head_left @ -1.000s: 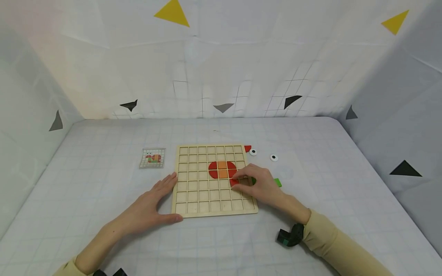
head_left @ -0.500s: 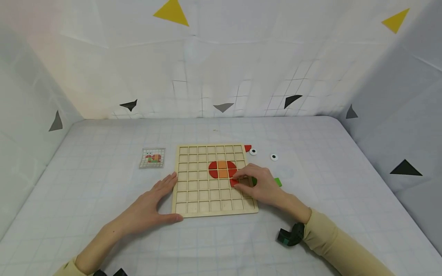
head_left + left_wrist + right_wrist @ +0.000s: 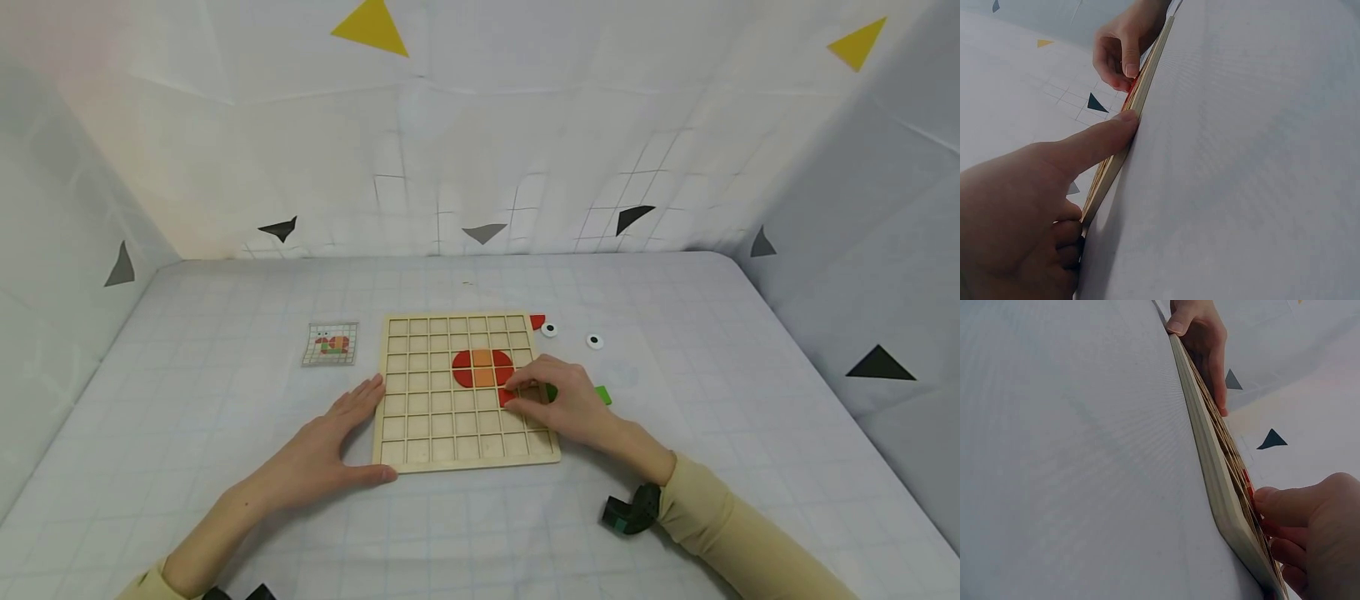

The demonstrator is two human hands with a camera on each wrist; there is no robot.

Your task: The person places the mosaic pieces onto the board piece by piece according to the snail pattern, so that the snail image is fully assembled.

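Observation:
A wooden grid board (image 3: pixel 420 404) lies flat on the table. In its cells sit two orange squares (image 3: pixel 483 377) flanked by several red rounded pieces (image 3: pixel 462 377). My right hand (image 3: pixel 566 400) reaches over the board's right side, thumb and fingertips pinching a small red piece (image 3: pixel 505 398) at a cell just below the red-and-orange shape. That piece is partly hidden by the fingers. My left hand (image 3: pixel 330 446) rests against the board's left edge, its fingers extended and its thumb at the near corner; the left wrist view shows the thumb (image 3: pixel 1097 147) touching the rim.
Left of the board lies a small picture card (image 3: pixel 330 344) with a gridded figure. To the right are two round eye pieces (image 3: pixel 549 330), a red piece (image 3: pixel 537 322) by the board's far corner, and green pieces (image 3: pixel 602 395) partly behind the right hand.
Both hands stay almost still. The right thumb and fingertips shift slightly at the red piece, which now lies a little more squarely in its cell.

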